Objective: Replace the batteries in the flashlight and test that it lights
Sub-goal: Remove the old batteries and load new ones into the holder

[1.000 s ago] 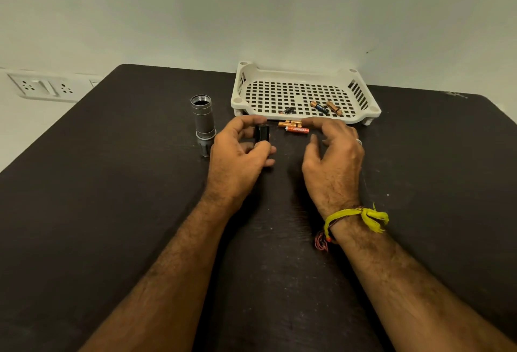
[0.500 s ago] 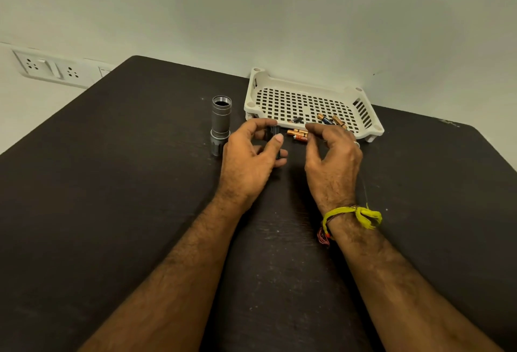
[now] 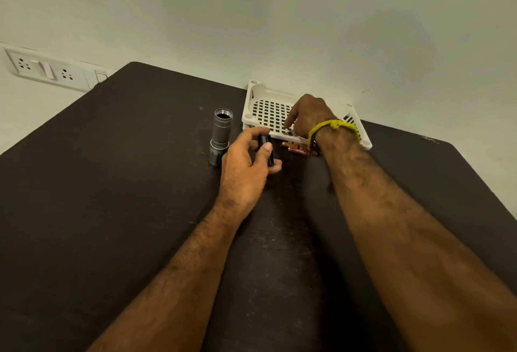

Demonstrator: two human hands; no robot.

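Orange batteries (image 3: 298, 147) label unreadable; left hand (image 3: 246, 169) clamps black holder (image 3: 265, 150); right hand (image 3: 309, 116) grip hidden.

I note the grey flashlight body (image 3: 220, 134) standing upright on the table, open threaded end up, just left of the white tray (image 3: 253, 105). A black battery holder (image 3: 265, 150) is held upright before the tray. Orange batteries (image 3: 298, 148) lie against its front edge.
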